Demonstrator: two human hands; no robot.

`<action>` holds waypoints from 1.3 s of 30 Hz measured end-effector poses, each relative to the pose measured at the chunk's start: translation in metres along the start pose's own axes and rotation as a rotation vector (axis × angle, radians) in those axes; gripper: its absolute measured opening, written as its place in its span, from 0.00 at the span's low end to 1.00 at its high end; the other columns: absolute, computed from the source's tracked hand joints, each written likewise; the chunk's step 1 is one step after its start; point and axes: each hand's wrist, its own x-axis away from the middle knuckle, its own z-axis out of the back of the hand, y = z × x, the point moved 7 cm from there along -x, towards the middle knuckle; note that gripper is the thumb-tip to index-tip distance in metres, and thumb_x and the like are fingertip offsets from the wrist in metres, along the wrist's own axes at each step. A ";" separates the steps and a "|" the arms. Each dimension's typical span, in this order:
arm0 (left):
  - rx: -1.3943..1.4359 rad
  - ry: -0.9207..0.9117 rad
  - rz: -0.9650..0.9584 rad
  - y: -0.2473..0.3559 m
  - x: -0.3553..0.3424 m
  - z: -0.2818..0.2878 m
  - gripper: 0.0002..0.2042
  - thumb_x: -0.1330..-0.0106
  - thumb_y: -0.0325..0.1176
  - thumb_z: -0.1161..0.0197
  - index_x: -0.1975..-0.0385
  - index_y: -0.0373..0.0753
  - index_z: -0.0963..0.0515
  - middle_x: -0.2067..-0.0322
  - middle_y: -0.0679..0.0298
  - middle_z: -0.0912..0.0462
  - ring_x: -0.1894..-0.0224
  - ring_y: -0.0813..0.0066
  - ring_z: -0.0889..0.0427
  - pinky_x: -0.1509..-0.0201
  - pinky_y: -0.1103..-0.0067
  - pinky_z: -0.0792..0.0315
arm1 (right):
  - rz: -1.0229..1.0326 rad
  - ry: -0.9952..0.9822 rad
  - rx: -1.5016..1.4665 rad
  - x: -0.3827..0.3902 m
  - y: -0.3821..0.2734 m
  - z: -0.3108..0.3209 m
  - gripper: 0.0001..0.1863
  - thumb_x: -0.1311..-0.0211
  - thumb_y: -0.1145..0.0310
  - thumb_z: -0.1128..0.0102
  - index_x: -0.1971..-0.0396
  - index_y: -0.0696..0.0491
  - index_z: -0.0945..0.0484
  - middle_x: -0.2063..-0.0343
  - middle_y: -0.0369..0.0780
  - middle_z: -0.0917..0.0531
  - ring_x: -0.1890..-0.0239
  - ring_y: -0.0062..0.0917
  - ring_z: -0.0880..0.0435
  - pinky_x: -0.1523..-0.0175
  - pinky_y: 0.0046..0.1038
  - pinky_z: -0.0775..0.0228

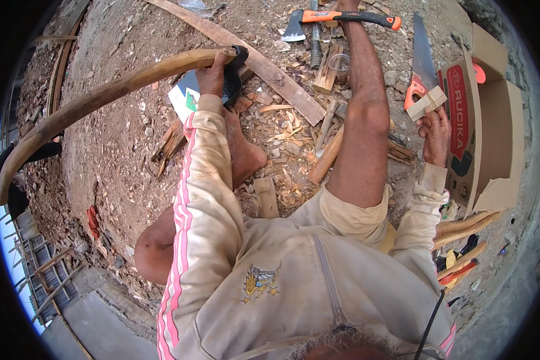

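My left hand is wrapped round a long, smooth curved wooden pole, close to its right end. That end meets a black piece whose kind I cannot make out; the pole bows away to the far left. In my right hand is a small pale wooden block, gripped at its lower edge by the fingers. Just beyond it lies a handsaw with an orange handle, which the block partly covers in this view.
A hatchet with an orange and black handle lies at the far middle, across a dark bar. A long flat plank slants over the ground. An open cardboard box stands at the right. Wood shavings and offcuts lie between my legs.
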 end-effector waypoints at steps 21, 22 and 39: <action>0.021 -0.116 -0.029 0.005 0.007 0.003 0.31 0.43 0.49 0.20 0.48 0.33 0.22 0.55 0.60 0.16 0.54 0.73 0.18 0.48 0.77 0.24 | -0.175 -0.567 -0.458 0.034 -0.034 -0.242 0.23 0.30 0.70 0.39 0.37 0.54 0.31 0.57 0.37 0.17 0.68 0.22 0.14 0.76 0.16 0.33; 0.028 -0.114 -0.034 0.007 0.008 0.004 0.31 0.43 0.49 0.20 0.48 0.33 0.22 0.54 0.60 0.16 0.53 0.73 0.18 0.48 0.77 0.24 | -0.175 -0.564 -0.437 0.034 -0.031 -0.243 0.24 0.30 0.71 0.38 0.37 0.55 0.31 0.56 0.37 0.18 0.67 0.22 0.14 0.76 0.16 0.32; 0.116 -0.444 -0.093 0.095 0.158 -0.074 0.19 0.34 0.35 0.27 0.46 0.36 0.21 0.54 0.62 0.17 0.59 0.78 0.15 0.57 0.81 0.21 | 0.264 -0.605 -0.071 0.054 -0.032 -0.245 0.18 0.32 0.77 0.38 0.43 0.55 0.19 0.52 0.35 0.17 0.55 0.17 0.18 0.49 0.20 0.25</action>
